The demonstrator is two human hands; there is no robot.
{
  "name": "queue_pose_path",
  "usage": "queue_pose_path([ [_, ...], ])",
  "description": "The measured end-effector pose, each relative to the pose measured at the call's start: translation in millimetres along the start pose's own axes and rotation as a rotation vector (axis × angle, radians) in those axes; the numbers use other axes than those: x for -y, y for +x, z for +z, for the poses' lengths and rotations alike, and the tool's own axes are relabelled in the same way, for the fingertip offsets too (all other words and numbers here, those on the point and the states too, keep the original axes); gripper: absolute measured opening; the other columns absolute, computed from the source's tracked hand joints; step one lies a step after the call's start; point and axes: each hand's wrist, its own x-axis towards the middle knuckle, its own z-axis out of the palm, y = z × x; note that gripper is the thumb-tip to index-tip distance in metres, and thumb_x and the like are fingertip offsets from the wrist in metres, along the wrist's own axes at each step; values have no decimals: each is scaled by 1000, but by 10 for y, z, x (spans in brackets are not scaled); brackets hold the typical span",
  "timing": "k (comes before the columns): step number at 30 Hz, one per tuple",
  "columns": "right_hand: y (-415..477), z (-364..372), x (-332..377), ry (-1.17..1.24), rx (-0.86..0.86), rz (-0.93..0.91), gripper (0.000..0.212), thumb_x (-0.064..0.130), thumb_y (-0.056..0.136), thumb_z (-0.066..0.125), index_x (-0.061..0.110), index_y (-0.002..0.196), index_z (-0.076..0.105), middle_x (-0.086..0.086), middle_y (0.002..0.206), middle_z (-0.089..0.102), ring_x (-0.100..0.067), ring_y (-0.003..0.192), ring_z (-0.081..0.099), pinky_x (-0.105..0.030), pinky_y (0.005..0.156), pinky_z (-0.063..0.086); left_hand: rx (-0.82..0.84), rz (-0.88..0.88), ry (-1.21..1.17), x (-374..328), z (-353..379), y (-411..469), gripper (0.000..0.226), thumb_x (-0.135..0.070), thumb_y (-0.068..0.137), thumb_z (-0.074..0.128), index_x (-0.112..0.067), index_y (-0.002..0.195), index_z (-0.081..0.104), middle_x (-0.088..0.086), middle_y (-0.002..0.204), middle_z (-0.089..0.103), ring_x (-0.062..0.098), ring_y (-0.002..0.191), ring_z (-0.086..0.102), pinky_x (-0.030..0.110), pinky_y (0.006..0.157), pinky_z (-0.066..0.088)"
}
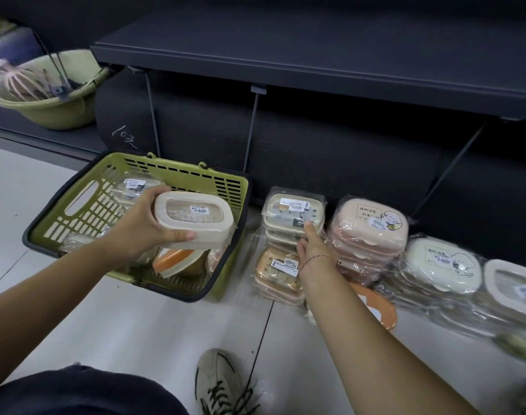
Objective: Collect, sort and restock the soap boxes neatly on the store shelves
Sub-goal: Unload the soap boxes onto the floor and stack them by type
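Shelf (315, 55): dark, flat, right end cut off.
Basket (121, 158): green slatted plastic on the floor (136, 324), its contents partly hidden by the left hand (145, 226).
Stack (291, 211): cream, film-wrapped boxes on the floor beside the basket. The right hand (312, 247) touches it; fingers mostly hidden, grip width unclear.
Box (195, 220): beige, oval, smooth, held over the basket in the left grip.

Cream oval plastic soap box (194, 218), white barcode label, between left-hand fingers (177, 235). Beneath them: olive-green slotted plastic basket (177, 172), black rim; orange-lidded cream box (173, 260). At right-hand fingertips (309, 227): pale-green wrapped box (294, 209). Right of them: pink rounded boxes (372, 226), black cartoon print.
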Motion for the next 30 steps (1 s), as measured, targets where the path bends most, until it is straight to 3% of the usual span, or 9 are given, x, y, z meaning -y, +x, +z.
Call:
queue_pose_path([
  [3,-258,-83,57,-59,85,42,58,37,82,75,12,129,53,-13,118,64,-24,104,65,-33,90,54,-3,23,-16,-204,20,-42,94,-28,51,86,-32,132,39,-8,114,57,12,104,59,22,71,57],
  [7,-845,-363,258,-155,379,82,54,49,80,67,13,119,60,-9,105,67,-19,93,65,-32,72,56,100,113,-23,-670,259,-141,94,-26,51,90,-36,131,40,-17,109,60,-5,97,59,16,71,55],
  [11,-1146,-855,692,-327,550,-60,57,47,72,67,16,120,60,-4,100,73,-21,97,70,-38,83,58,286,222,2,-1196,863,-256,101,-26,48,95,-40,131,39,-28,110,59,-7,104,58,16,82,52],
  [15,-1138,-1525,1221,-356,382,-165,48,29,78,71,13,121,56,-12,110,70,-25,91,71,-35,72,60,387,319,-55,-1671,1618,-317,101,-20,55,95,-32,135,34,-19,114,59,-9,105,57,13,82,50],
  [17,-1067,-1928,1485,-300,258,-223,38,27,79,71,10,112,60,-10,98,71,-24,81,69,-36,71,59,454,365,-19,-1869,2067,-309,103,-27,62,92,-30,143,28,-22,127,50,-7,115,51,21,98,47],
  [20,-877,-2572,1843,-192,0,-344,14,24,86,69,14,93,63,-4,81,68,-21,74,63,-35,74,56,520,443,272,-2075,2835,-292,104,-47,79,76,-20,155,11,-6,155,23,14,146,17,32,120,17],
  [23,-612,-3092,2056,-85,-191,-392,14,27,89,68,18,92,57,-1,81,63,-15,68,61,-26,63,57,622,454,652,-2095,3491,-298,94,-59,93,50,-16,156,-5,2,163,-16,19,149,-18,34,119,-8],
  [26,-300,-3383,2138,-60,-270,-375,16,25,91,67,16,88,53,-2,76,55,-9,59,57,-25,66,57,642,448,848,-1976,3876,-239,90,-64,95,39,-17,156,-10,4,160,-25,21,147,-25,39,120,-12],
  [30,83,-3542,2141,-105,-273,-313,26,29,87,72,16,100,54,-5,95,61,-16,79,61,-27,64,53,600,472,969,-1789,4059,-181,90,-66,96,31,-15,154,-15,6,160,-27,24,147,-25,40,119,-12],
])
